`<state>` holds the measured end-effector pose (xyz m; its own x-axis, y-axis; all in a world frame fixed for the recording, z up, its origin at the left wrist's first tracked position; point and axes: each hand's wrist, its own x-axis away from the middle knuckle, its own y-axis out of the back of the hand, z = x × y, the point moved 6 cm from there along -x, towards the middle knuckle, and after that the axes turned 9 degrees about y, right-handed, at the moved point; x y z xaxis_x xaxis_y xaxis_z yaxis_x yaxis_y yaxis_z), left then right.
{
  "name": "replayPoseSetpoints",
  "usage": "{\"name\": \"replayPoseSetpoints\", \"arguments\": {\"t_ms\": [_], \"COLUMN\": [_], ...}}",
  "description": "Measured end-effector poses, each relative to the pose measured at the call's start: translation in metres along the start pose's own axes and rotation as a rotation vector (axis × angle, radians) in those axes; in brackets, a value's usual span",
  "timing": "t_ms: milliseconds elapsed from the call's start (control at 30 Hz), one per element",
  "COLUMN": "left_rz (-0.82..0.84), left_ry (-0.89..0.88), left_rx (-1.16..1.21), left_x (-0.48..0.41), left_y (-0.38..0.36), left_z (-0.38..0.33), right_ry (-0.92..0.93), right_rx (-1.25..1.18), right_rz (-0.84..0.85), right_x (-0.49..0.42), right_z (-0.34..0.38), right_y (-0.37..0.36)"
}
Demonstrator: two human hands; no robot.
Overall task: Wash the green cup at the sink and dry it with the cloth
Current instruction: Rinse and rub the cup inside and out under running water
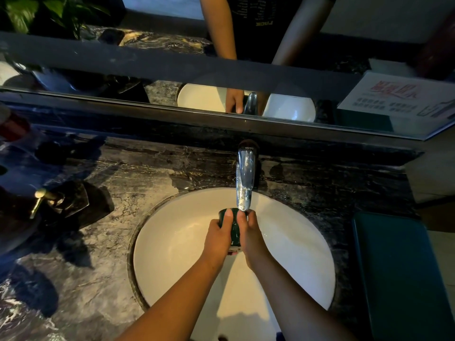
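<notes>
The dark green cup (235, 228) is held over the white sink basin (172, 242), its mouth just under the spout of the chrome tap (244, 178). My left hand (219, 236) wraps its left side, thumb on the rim. My right hand (250, 232) grips its right side, thumb near the spout. Most of the cup is hidden between my hands. A dark green cloth (401, 274) lies flat on the counter to the right of the basin.
Dark marble counter (103, 254) surrounds the basin. A black soap dispenser with a gold pump (49, 200) stands at the left. A mirror (221, 70) runs along the back wall, with a printed sign (398, 99) at its right.
</notes>
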<state>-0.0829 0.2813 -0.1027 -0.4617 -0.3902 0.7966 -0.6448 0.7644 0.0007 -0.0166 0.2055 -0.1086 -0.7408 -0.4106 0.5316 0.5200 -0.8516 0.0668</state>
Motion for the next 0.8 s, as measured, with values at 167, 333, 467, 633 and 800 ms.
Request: {"name": "replayPoseSetpoints", "arguments": {"t_ms": [167,333,467,633,800], "left_rz": [0.132,0.049,-0.033,0.015,0.111], "left_ry": [0.042,0.02,0.032,-0.005,0.157], "left_rx": [0.157,0.046,0.03,-0.003,0.195], "left_x": [-0.001,0.003,0.005,0.008,0.003], "left_y": [0.003,0.006,0.004,-0.001,-0.002], "left_z": [0.005,0.003,-0.007,-0.014,-0.005], "right_ry": [-0.066,-0.11,-0.011,0.017,-0.135], "right_rx": [-0.128,-0.076,0.026,0.11,-0.154], "right_rz": [-0.017,-0.013,-0.006,0.048,0.035], "right_x": [0.0,-0.001,-0.003,-0.006,-0.007], "right_z": [-0.005,-0.005,0.002,0.007,-0.003], "right_y": [0.004,0.002,0.001,-0.002,0.006]}}
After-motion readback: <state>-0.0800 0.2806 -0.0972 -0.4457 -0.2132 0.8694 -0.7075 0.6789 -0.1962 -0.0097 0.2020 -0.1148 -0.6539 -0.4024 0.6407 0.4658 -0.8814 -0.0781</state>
